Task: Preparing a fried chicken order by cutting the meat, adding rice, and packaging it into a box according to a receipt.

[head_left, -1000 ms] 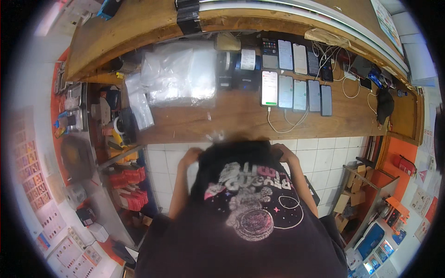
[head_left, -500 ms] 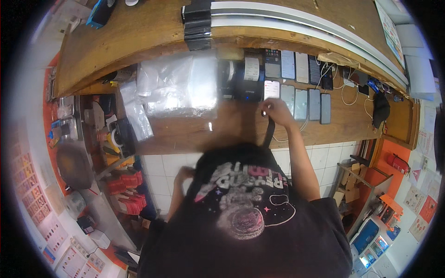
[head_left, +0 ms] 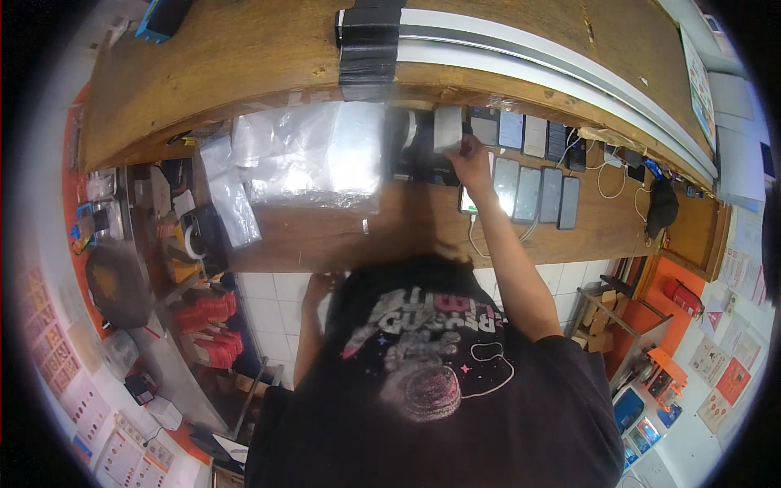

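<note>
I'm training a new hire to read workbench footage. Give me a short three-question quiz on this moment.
1. True or false: the right hand is raised to a small pale box at the back of the wooden counter.
2. What lies left of that box? A) clear plastic bags B) a kettle C) a laptop
3. Fill in: the left hand is down at the counter's front ____.

Key: 1 true; 2 A; 3 edge
</note>
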The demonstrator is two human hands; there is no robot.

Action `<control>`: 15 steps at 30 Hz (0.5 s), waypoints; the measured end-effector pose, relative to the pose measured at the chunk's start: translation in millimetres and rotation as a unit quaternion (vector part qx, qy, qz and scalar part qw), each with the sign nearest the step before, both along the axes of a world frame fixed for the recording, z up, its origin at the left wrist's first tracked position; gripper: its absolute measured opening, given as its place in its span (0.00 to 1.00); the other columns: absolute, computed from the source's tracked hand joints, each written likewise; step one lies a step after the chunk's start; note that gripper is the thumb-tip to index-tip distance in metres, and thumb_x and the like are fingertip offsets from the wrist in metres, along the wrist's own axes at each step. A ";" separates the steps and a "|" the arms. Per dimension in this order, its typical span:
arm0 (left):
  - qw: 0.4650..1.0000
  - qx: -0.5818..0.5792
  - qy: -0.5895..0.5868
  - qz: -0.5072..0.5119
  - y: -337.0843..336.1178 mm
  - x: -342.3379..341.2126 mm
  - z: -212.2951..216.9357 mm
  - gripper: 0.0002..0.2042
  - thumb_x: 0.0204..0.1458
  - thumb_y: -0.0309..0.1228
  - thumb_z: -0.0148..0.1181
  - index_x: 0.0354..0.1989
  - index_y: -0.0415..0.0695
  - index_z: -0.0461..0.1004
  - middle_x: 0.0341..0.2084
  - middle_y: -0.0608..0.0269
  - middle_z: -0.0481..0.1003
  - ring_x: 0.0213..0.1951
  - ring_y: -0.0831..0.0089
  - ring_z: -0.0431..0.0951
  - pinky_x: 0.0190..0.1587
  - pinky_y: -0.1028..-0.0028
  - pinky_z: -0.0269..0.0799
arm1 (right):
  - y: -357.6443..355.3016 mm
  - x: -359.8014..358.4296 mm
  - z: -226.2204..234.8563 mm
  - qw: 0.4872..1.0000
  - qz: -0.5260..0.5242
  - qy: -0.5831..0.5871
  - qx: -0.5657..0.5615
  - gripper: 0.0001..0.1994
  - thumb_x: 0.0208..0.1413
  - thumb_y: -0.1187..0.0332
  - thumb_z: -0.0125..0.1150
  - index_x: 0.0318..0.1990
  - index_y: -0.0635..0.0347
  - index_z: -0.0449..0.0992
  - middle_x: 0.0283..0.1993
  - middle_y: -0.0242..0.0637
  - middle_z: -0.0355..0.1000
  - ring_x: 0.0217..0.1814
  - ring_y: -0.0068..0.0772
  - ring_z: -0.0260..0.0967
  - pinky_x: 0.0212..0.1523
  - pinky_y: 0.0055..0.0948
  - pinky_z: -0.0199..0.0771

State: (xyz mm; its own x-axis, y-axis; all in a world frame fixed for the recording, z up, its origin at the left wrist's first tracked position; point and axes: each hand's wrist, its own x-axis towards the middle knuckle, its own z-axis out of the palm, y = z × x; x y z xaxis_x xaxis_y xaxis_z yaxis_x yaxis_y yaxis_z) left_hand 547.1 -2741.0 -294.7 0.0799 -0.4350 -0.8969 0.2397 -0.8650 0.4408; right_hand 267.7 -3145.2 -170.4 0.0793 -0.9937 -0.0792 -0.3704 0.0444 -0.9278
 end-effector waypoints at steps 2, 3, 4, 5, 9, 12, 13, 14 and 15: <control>0.997 0.020 0.039 0.056 13.6 1.6 -14.4 0.14 0.60 0.33 0.56 0.50 0.37 0.72 0.35 0.55 0.80 0.31 0.70 0.79 0.33 0.71 0.74 | -4.7 -9.1 6.6 0.974 0.061 0.217 0.021 0.15 0.48 0.71 0.68 0.43 0.67 0.77 0.36 0.39 0.76 0.33 0.28 0.71 0.35 0.29 0.71; 0.989 0.021 0.094 0.115 22.5 1.9 -22.5 0.14 0.60 0.31 0.55 0.51 0.37 0.72 0.35 0.55 0.79 0.31 0.71 0.79 0.33 0.71 0.75 | -7.9 -12.3 10.1 0.975 0.066 0.210 0.031 0.15 0.48 0.71 0.68 0.43 0.67 0.77 0.36 0.39 0.76 0.33 0.28 0.71 0.35 0.29 0.71; 0.989 0.023 0.093 0.116 31.6 0.8 -30.1 0.14 0.60 0.31 0.55 0.51 0.37 0.72 0.35 0.55 0.79 0.31 0.71 0.79 0.33 0.71 0.75 | -12.8 -14.3 13.6 0.989 0.056 0.140 0.000 0.14 0.47 0.69 0.68 0.40 0.68 0.77 0.34 0.42 0.75 0.32 0.31 0.71 0.34 0.31 0.70; 0.999 -0.022 0.020 0.020 39.8 -0.2 -36.0 0.14 0.60 0.30 0.55 0.51 0.37 0.73 0.35 0.56 0.79 0.31 0.71 0.79 0.33 0.72 0.75 | -15.6 -14.5 16.5 0.996 0.036 0.079 -0.010 0.13 0.46 0.68 0.69 0.36 0.69 0.77 0.31 0.45 0.75 0.32 0.33 0.71 0.33 0.32 0.69; 0.966 -0.148 -0.128 -0.167 52.6 -6.1 -39.9 0.14 0.59 0.27 0.53 0.52 0.36 0.72 0.35 0.58 0.79 0.32 0.72 0.79 0.33 0.73 0.75 | -34.6 -19.0 32.2 0.998 0.054 -0.001 -0.029 0.08 0.48 0.72 0.67 0.34 0.67 0.76 0.28 0.38 0.74 0.29 0.25 0.68 0.33 0.27 0.67; 0.997 -0.078 -0.002 0.013 42.1 -9.1 -26.8 0.15 0.59 0.27 0.52 0.53 0.36 0.72 0.36 0.57 0.79 0.33 0.71 0.79 0.34 0.72 0.75 | -44.6 -19.5 41.4 0.996 0.082 -0.024 -0.019 0.04 0.52 0.75 0.64 0.34 0.65 0.77 0.28 0.35 0.75 0.30 0.23 0.68 0.33 0.26 0.68; 0.998 -0.055 -0.009 0.015 35.7 -8.4 -22.8 0.15 0.59 0.27 0.52 0.53 0.36 0.72 0.36 0.57 0.79 0.33 0.71 0.79 0.34 0.72 0.75 | -45.5 -20.1 43.6 0.994 0.095 -0.057 -0.020 0.03 0.52 0.75 0.64 0.33 0.64 0.77 0.28 0.34 0.75 0.30 0.22 0.68 0.33 0.26 0.68; 0.999 -0.032 -0.008 0.012 30.3 -8.3 -19.0 0.15 0.60 0.28 0.52 0.53 0.36 0.72 0.36 0.57 0.79 0.33 0.71 0.79 0.34 0.72 0.75 | -46.6 -20.5 45.3 0.994 0.092 -0.052 -0.012 0.03 0.52 0.75 0.64 0.33 0.64 0.77 0.28 0.34 0.75 0.30 0.22 0.68 0.33 0.26 0.68; 0.999 -0.031 0.010 0.019 25.0 -7.7 -16.6 0.15 0.60 0.29 0.52 0.52 0.36 0.72 0.36 0.57 0.79 0.34 0.70 0.80 0.35 0.72 0.75 | -47.4 -20.7 46.4 0.994 0.092 -0.061 0.005 0.03 0.53 0.75 0.64 0.34 0.64 0.77 0.28 0.33 0.75 0.29 0.21 0.67 0.33 0.25 0.67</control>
